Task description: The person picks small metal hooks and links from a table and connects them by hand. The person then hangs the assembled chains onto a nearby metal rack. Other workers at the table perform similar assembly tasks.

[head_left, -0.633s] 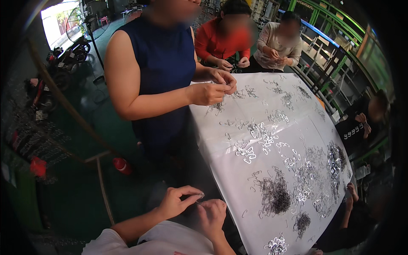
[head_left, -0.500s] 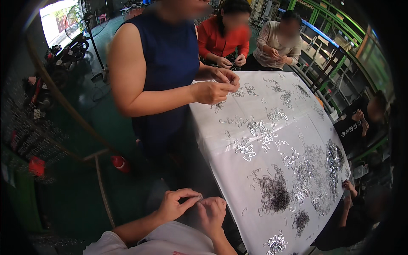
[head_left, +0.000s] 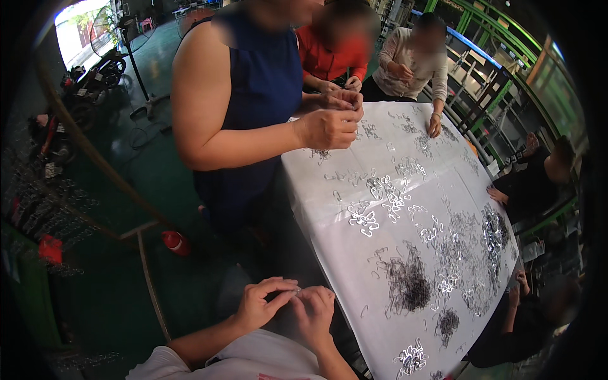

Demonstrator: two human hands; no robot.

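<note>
I have wire hooks (head_left: 415,292) on the desk (head_left: 354,272) to my right; motorcycles (head_left: 98,79) stand left of the pedestal fan (head_left: 127,22).

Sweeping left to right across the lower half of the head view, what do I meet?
Red cylinder, left hand, right hand, large dark pile of bent wires, smaller dark pile, co-worker's hand.

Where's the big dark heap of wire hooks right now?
In the head view, the dark heap lies on the white table cover, right of centre, to the right of the wearer's right hand, up-left of a smaller dark pile.
</note>
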